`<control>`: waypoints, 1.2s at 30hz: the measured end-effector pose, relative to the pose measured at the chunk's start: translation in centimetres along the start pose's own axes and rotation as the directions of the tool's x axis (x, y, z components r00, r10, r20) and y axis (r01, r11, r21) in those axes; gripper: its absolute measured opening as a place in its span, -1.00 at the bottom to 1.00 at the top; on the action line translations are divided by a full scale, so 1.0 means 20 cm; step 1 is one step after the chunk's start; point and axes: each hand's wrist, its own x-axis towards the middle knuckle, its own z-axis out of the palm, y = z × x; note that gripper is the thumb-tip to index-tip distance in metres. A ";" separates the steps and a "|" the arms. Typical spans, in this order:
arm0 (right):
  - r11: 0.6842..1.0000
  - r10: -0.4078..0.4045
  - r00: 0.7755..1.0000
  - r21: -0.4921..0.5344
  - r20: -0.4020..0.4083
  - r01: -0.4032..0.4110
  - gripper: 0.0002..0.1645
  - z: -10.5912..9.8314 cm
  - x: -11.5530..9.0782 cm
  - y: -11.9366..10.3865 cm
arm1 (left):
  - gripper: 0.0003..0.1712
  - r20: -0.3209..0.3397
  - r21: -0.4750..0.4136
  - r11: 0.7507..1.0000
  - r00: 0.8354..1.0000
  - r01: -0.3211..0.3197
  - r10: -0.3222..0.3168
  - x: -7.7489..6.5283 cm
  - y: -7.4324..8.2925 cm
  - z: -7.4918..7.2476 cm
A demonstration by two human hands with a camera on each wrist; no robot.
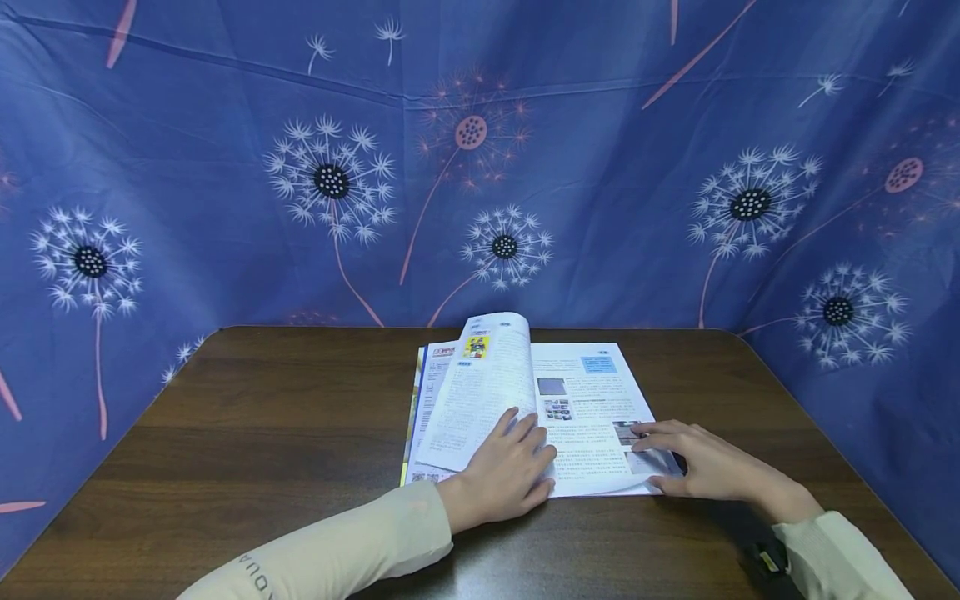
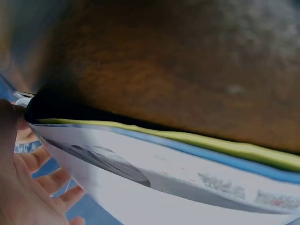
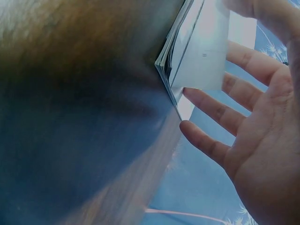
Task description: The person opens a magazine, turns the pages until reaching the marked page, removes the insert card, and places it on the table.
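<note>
An open magazine (image 1: 592, 479) lies on the table with printed text and small pictures. One left-side leaf (image 1: 480, 392) stands raised, its top curling over. My left hand (image 1: 506, 471) rests across the lower part near the fold, fingers spread and thumb by the bottom edge. In the left wrist view, that hand (image 2: 35, 183) is beside the layered page edges. My right hand (image 1: 697, 458) is at the lower right corner, pinching a page (image 3: 204, 51) between thumb and fingers. In the right wrist view the page hides some fingertips, while the little finger extends past its edge.
The brown wooden table (image 1: 285, 417) extends around the magazine. Behind and beside it hangs a blue cloth (image 1: 600, 167) with dandelion prints. A small dark object (image 1: 767, 558) sits by the right sleeve (image 1: 832, 550).
</note>
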 end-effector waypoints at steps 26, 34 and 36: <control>0.978 -0.159 0.956 -0.174 -0.246 0.118 -0.65 -0.01 0.03 0.02 | -0.43 -0.004 -0.025 0.999 0.999 0.043 -0.043 0.00 0.02 0.00; 0.973 -0.141 0.944 -0.216 -0.297 0.078 -0.66 -0.03 0.04 0.02 | -0.36 0.003 -0.021 0.998 0.998 0.056 -0.056 0.01 0.04 0.00; 0.974 -0.143 0.941 -0.215 -0.305 0.078 -0.67 -0.04 0.04 0.02 | -0.34 0.013 -0.019 0.998 0.998 0.062 -0.062 0.02 0.04 0.00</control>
